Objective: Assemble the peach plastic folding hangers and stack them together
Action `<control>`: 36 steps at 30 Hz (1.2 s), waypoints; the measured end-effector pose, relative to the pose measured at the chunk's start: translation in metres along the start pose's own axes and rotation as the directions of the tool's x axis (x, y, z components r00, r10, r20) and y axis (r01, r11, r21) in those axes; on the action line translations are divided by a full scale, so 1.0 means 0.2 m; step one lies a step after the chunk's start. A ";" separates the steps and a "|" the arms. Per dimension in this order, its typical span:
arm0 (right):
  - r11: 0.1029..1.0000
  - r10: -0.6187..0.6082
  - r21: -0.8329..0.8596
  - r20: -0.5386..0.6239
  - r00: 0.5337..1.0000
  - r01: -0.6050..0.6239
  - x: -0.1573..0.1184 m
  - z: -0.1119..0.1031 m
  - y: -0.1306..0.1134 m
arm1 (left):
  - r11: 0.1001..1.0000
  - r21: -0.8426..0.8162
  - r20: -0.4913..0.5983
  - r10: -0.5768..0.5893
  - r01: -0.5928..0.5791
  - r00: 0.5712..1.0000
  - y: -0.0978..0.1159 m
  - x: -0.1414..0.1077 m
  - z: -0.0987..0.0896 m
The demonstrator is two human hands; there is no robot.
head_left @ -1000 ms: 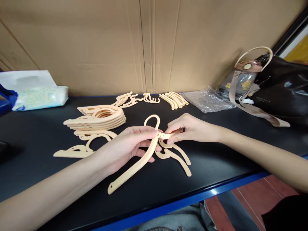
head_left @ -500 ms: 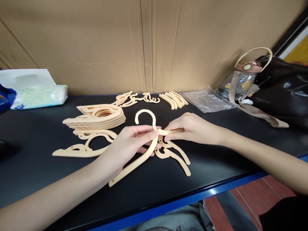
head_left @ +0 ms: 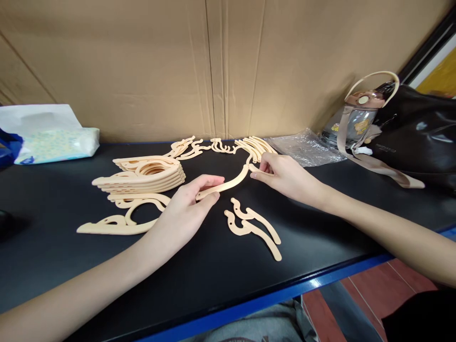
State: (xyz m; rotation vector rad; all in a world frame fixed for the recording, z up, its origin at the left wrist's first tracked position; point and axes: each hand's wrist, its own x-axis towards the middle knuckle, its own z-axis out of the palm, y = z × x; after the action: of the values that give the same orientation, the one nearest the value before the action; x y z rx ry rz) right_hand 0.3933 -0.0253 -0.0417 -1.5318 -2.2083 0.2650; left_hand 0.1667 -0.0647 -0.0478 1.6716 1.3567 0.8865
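A cream folding clothes hanger (head_left: 233, 183) is held between both hands above the black table. My left hand (head_left: 194, 202) pinches the outer end of its long curved arm. At the joint side, my right hand (head_left: 283, 178) is closed on a shorter piece that meets the arm; its fingers cover most of that piece. The hook points away and overlaps the loose strips behind. Below the hands, two curved hanger parts (head_left: 254, 225) lie side by side on the table. Left of my left hand are a stack of folded hangers (head_left: 142, 178) and another folded hanger (head_left: 117, 225).
Along the back lie loose hook pieces (head_left: 187, 148), small curved parts (head_left: 221, 146) and a bunch of strips (head_left: 258, 146). A clear plastic bag (head_left: 302, 148), a strapped bottle (head_left: 359, 118) and a black bag (head_left: 416, 137) are at right. A tissue pack (head_left: 57, 142) sits left.
The hanger has moved away from me and turned so its hook points at the back. My left hand has shifted from the joint to the arm's end. The two loose parts are now uncovered.
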 end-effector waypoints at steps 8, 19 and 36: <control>0.986 0.100 -0.139 0.067 0.993 -0.090 0.05 0.03 0.04 | 0.977 0.193 0.063 0.080 -0.091 0.995 -0.04 -0.01 0.01; 0.958 0.156 -0.268 0.189 0.969 -0.102 0.10 -0.10 0.17 | 0.849 0.347 0.282 0.310 -0.398 0.908 -0.05 -0.05 0.03; 0.844 -0.479 -0.102 0.300 0.825 0.527 -0.03 -0.09 -0.05 | 0.250 0.592 0.511 0.620 -0.766 0.596 0.02 -0.11 0.04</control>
State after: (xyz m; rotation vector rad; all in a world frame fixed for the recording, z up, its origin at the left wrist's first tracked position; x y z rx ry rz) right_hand 0.3951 -0.0368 -0.0238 -0.9658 -2.8238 0.1021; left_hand 0.1718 -0.0872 -0.0477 3.1491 0.8075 0.5450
